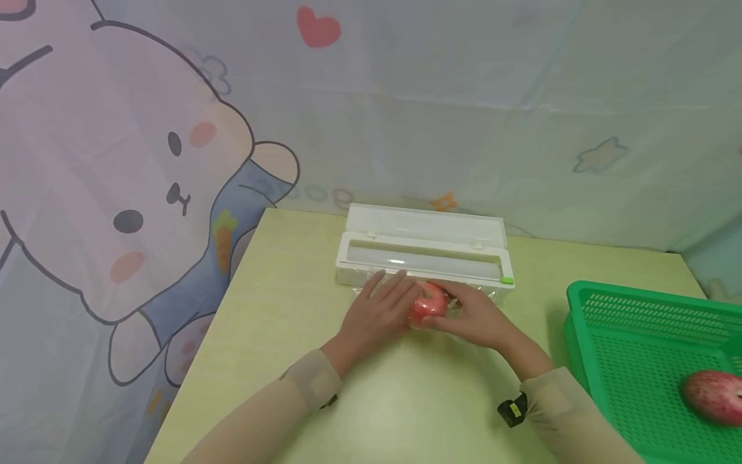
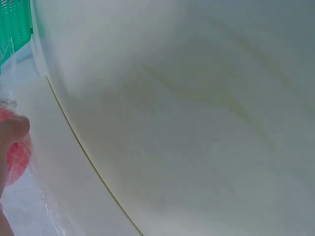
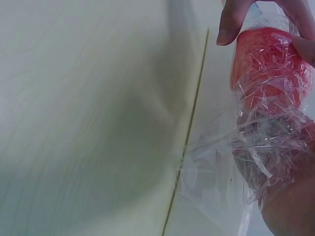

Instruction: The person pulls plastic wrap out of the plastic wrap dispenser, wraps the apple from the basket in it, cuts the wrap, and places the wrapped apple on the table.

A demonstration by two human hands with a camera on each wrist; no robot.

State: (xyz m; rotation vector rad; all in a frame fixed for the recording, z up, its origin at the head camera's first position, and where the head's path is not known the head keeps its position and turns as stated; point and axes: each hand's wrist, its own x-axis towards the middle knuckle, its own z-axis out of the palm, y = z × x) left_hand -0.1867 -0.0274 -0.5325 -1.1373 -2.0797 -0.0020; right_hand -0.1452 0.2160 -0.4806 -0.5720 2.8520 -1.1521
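Note:
A red apple [image 1: 428, 305] wrapped in clear cling film is held between both hands, close in front of a white film dispenser [image 1: 426, 254]. My left hand [image 1: 373, 319] lies along its left side, fingers stretched toward the dispenser; the right wrist view shows thumb and fingers arched round the apple [image 3: 269, 64]. From the other side my right hand [image 1: 478, 317] grips it between thumb and fingers. Crumpled cling film [image 3: 266, 142] bunches by the right palm, and a loose flap spreads beside it. In the left wrist view only a sliver of apple [image 2: 18, 160] shows, a digit across it.
The dispenser's lid [image 1: 426, 224] stands raised, with the film roll [image 1: 423, 259] inside and a green tab [image 1: 507, 280] at its right end. To the right, a green basket [image 1: 594, 361] holds a mottled red fruit [image 1: 714, 396]. A printed curtain [image 1: 406, 129] hangs behind the table.

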